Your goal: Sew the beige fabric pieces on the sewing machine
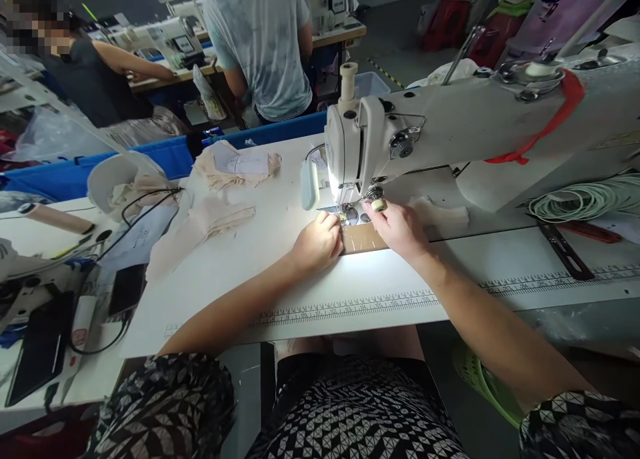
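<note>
A sewing machine (425, 122) stands over the white table, its lamp lighting the needle area. Just left of the needle, my left hand (317, 242) is closed, fingertips together beside the presser foot (349, 213). What those fingers hold, if anything, is too small to make out. My right hand (400, 231) reaches in from the right, thumb and fingers pinched near the needle plate; the pinched thing is hidden. Between the hands lies a brown strip (365, 239) with pale marks, at the machine bed's front. A pale cloth piece (440, 213) lies behind my right hand.
Beige cloth pieces (200, 235) and a bundle with a paper label (240, 160) lie left. Black-handled snips (565, 249) and a pale green cord coil (590, 199) lie right. A printed ruler (345, 307) runs along the front edge. Two people (260, 45) work beyond the blue cloth.
</note>
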### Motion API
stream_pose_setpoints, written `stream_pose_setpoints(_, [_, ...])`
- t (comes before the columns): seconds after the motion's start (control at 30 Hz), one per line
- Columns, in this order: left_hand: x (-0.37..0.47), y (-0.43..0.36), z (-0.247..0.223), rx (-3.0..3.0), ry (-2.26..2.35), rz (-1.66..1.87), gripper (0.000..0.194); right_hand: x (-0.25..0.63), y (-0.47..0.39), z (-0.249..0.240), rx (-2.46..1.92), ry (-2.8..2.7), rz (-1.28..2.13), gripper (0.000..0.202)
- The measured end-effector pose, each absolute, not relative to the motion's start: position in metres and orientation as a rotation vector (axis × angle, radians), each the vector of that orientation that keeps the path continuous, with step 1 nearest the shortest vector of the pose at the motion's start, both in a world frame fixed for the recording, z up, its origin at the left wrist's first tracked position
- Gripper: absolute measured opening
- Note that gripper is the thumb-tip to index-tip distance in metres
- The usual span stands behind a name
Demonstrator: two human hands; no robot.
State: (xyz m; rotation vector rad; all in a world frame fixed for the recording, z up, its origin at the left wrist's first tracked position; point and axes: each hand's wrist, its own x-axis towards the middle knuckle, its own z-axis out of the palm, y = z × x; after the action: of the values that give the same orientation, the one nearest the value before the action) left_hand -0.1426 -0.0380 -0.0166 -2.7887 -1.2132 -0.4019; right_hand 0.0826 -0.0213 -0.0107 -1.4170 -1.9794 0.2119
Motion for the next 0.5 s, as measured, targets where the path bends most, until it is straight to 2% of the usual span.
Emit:
stream_pose_setpoints(0.2, [-0.14, -0.035, -0.013, -2.758, -1.263, -0.364, 0.028, 0.094, -0.032, -0.014, -1.429, -2.005, 0.115, 0.043])
stream_pose_setpoints(0.3, [-0.147, -0.028, -0.012, -2.654, -1.414, -0.384, 0.022, 0.096, -0.033, -0.023, -1.448, -2.017, 0.081, 0.042])
stream_pose_setpoints(0.37, [-0.154, -0.023, -0.011, -2.57, -1.544, -0.334, 0.019, 0.093, -0.033, -0.028, -1.426, -2.046, 0.109, 0.04])
stream_pose_setpoints(0.5, [-0.166, -0.014, -0.004, -2.566, -1.772, -0.346, 0.025, 0.083, -0.037, -0.027, -1.334, -2.138, 0.221, 0.035])
